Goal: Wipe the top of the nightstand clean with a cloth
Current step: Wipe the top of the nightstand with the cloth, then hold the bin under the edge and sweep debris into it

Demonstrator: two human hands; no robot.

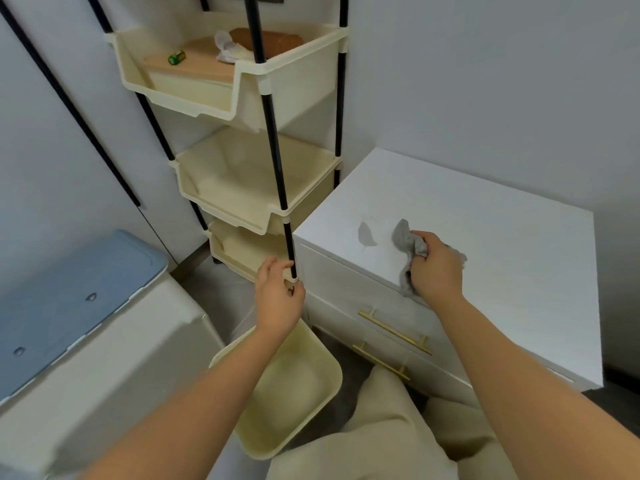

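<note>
A white nightstand [467,216] stands beside a cream tiered rack [256,188]; a grey smear [366,234] marks its top near the front left; the right hand [437,266] is clenched round a bunched grey cloth [408,249] pressed onto the front edge; the left hand [278,297] grips the rack's black pole [277,161].

A cream tiered rack [256,202] on black poles stands against the wall; its top bin holds a small green bottle [177,57] and crumpled tissue [228,48]. A blue-lidded container [69,292] sits at left.
</note>
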